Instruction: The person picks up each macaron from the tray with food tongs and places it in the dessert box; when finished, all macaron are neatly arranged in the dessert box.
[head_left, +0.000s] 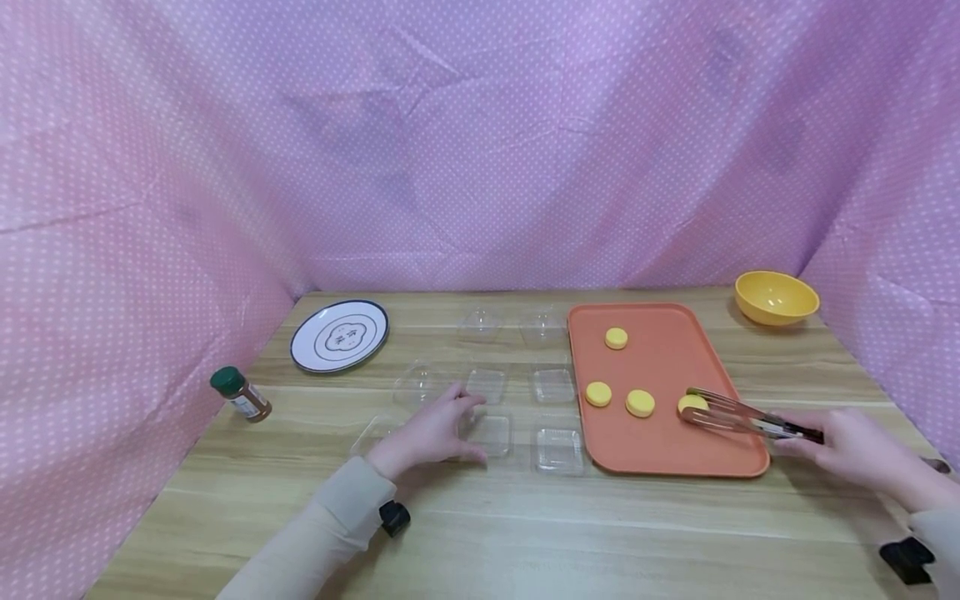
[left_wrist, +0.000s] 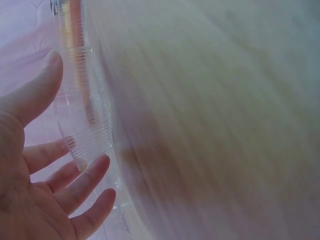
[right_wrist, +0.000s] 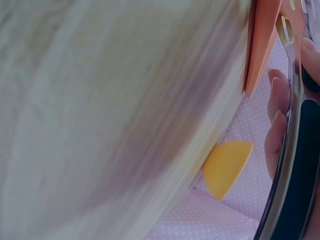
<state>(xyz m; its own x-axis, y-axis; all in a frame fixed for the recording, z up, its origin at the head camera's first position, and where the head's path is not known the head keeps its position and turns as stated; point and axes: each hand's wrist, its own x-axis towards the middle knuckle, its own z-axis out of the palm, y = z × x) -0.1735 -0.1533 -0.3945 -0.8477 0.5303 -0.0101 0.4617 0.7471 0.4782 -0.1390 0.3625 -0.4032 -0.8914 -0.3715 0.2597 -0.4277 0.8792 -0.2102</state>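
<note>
My right hand (head_left: 851, 446) holds a pair of metal tongs (right_wrist: 287, 145) by the dark handles. The tips of the tongs lie on either side of a round yellow macaron (head_left: 692, 403) at the right of an orange tray (head_left: 667, 454). Three more yellow macarons (head_left: 640, 403) sit on the tray. With fingers spread, my left hand (head_left: 435, 429) reaches around the side of a clear plastic box (head_left: 493, 435). In the left wrist view its thumb is at one end of the box (left_wrist: 82, 110) and its fingertips are close by the other end.
More clear plastic boxes (head_left: 558, 452) stand in rows left of the tray, some with lids raised. A blue-rimmed white plate (head_left: 318, 337) lies at the back left, near a green-capped spice jar (head_left: 242, 394). A yellow bowl (head_left: 776, 298) stands at the back right.
</note>
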